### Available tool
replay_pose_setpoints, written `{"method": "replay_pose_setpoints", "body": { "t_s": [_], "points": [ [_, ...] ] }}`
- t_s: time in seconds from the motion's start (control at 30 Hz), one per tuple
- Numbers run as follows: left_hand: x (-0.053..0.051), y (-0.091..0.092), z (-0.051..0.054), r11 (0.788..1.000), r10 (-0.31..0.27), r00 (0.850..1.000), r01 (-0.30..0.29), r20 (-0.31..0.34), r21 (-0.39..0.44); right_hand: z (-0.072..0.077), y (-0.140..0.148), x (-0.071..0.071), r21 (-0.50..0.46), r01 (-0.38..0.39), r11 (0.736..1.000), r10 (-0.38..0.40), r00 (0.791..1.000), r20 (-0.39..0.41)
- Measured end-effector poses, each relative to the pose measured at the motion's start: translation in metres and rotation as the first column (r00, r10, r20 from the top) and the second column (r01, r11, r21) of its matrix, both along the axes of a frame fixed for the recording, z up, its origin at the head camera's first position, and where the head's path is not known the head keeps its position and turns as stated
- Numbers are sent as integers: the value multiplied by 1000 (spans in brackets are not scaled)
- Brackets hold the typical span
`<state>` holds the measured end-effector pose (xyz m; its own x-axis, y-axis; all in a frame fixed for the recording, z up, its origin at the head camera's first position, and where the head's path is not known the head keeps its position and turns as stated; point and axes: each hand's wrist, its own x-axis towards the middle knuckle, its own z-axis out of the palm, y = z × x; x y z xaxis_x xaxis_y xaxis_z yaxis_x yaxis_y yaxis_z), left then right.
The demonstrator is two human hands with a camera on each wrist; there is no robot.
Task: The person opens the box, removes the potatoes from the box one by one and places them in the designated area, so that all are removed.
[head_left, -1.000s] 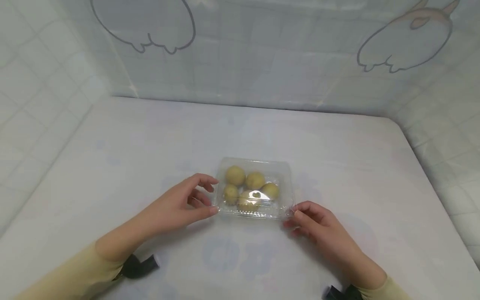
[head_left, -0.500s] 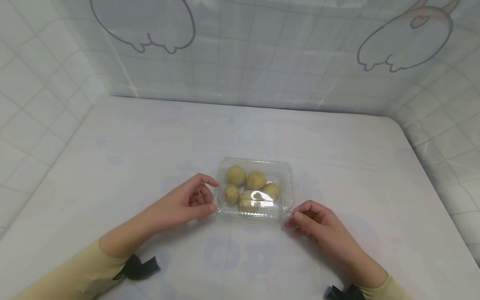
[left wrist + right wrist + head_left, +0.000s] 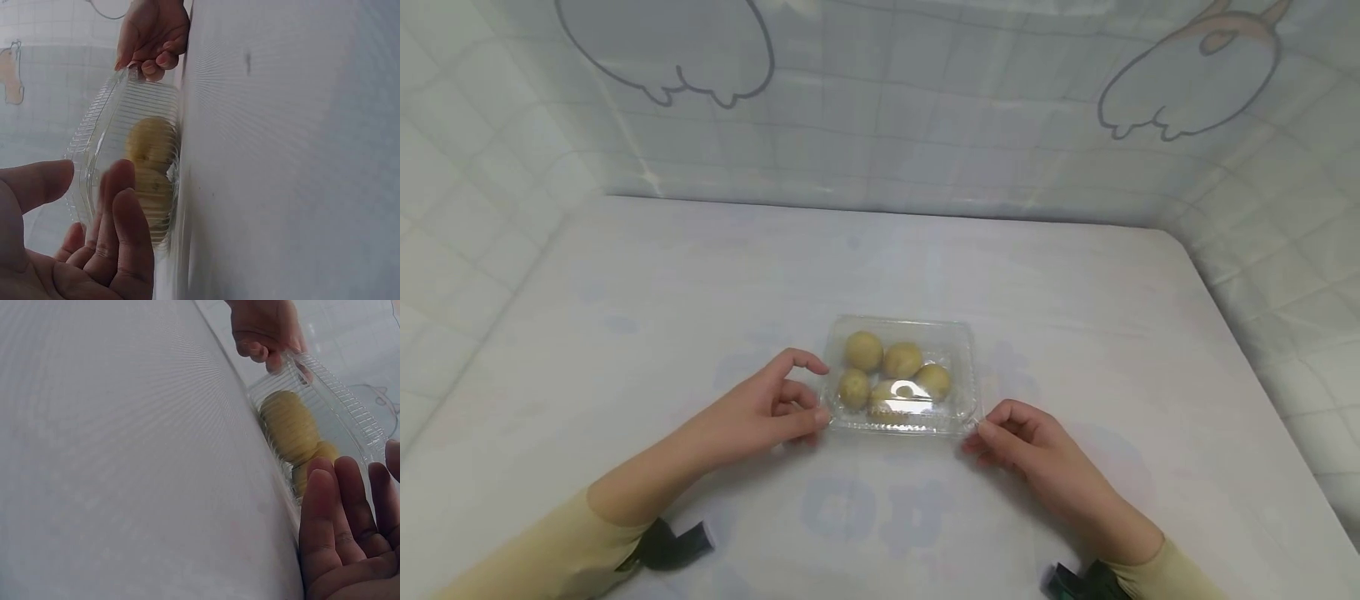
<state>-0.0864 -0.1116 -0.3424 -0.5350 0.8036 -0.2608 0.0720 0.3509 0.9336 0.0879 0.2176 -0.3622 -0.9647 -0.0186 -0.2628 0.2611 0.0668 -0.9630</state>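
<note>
A clear plastic clamshell container (image 3: 961, 333) with its lid down sits on the table between the two hands. Several round yellow potatoes (image 3: 902, 360) lie inside, seen through the lid; ridged side walls partly blur them in both wrist views. My left hand (image 3: 775, 410) is at the container's left side, its thumb and fingertips at the front left corner of the rim and its index finger bent near the left edge. My right hand (image 3: 1028, 440) pinches the front right corner of the rim between thumb and fingers. The right wrist view shows the left hand (image 3: 265, 328) at the far corner.
A pale cloth with faint prints covers the table (image 3: 880, 267). Behind it rises a checked curtain (image 3: 910, 100) with outlined animal drawings, and similar sheets stand at both sides. Dark straps (image 3: 673, 546) sit on the wrists.
The head view has shifted slightly, so the scene sits a little farther left. The left fingers have adjusted a little at the container's edge. The right hand keeps its hold on the corner.
</note>
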Motion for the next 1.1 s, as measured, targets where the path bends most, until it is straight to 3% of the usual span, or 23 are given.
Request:
{"method": "replay_pose_setpoints", "body": {
  "t_s": [0.7,1.1],
  "points": [
    [1,1,-4,996,-5,993,-7,122,93,-1,0,-1,-15,14,1000,-14,1000,-13],
    [0,1,-5,996,-10,992,-1,124,90,-2,0,-1,-37,13,999,-14,1000,-23]
  ]
}}
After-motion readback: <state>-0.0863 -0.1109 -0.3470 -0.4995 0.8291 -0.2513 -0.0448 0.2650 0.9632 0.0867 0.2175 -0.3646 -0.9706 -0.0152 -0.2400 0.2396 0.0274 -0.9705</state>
